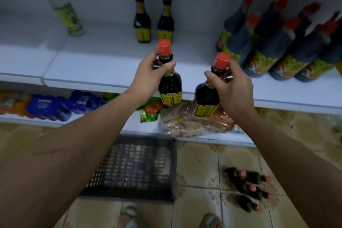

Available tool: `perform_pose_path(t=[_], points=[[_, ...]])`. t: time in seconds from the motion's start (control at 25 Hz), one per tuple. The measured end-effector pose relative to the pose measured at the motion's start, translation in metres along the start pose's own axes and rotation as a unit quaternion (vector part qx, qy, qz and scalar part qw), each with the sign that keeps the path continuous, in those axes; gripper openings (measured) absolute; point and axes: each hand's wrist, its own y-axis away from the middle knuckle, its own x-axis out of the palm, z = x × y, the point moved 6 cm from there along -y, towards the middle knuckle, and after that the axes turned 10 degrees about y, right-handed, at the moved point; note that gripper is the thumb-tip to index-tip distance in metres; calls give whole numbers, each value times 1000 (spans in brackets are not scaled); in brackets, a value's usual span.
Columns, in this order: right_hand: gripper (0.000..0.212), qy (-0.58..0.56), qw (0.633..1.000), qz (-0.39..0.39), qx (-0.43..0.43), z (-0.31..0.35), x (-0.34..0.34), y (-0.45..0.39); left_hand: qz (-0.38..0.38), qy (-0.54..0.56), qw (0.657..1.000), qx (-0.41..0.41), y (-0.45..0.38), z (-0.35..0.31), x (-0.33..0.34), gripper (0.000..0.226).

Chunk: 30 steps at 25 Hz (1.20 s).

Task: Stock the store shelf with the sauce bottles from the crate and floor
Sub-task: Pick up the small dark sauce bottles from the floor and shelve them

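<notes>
Fingers (167, 65) of your left hand (148, 77) wrap the neck of one sauce bottle (170, 87), and your right hand (234, 87) pinches a second bottle (206, 98) by the neck. Both hang before the shelf (92, 68) edge. Beyond your fingers two bottles (153, 22) stand on the shelf; below them lie the crate (137, 168) and floor bottles (249, 189).

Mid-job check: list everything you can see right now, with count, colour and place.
Held sauce bottles: two, dark with red caps, yellow labels; one in left hand, one in right, at the shelf's front edge.
Small sauce bottles: two, same kind, upright at shelf back.
Large sauce bottles: about seven, dark, red caps, shelf right.
Pale bottle: one, clear-green, shelf left.
Shelf: white.
Packaged goods: blue, orange, green, lower shelf.
Crate: one, dark, floor, looks empty.
Floor bottles: about five, lying right of crate.
Left hand, right hand: gripping bottle necks.
</notes>
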Motion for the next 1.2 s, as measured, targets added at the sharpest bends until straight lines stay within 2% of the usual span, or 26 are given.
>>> perform_pose_path(t=[0.16,0.28,0.36,0.56,0.72,0.88,1.08,1.2], points=[[28,8,999,-24,-19,63,11,-37,-10,-25,999,44,-21,-45,-51,20],[28,11,999,-27,-25,83,31,-58,-11,-41,998,48,-42,-53,-76,30],[28,17,999,-25,-22,88,43,-70,-30,-46,997,46,-55,-50,-88,28],[34,45,999,-24,-15,70,77,-119,-52,-62,995,54,-95,-30,-97,27],[33,59,998,-30,-19,43,97,-167,-66,-32,996,60,-129,-12,-86,23],[34,79,996,-38,-17,28,111,-213,-73,-55,993,74,-152,-5,-74,22],[34,44,997,-46,-30,19,125,-244,-133,-75,985,76,-164,3,-78,15],[35,25,998,-52,-31,18,128,-254,-140,-69,985,72,-164,7,-85,17]])
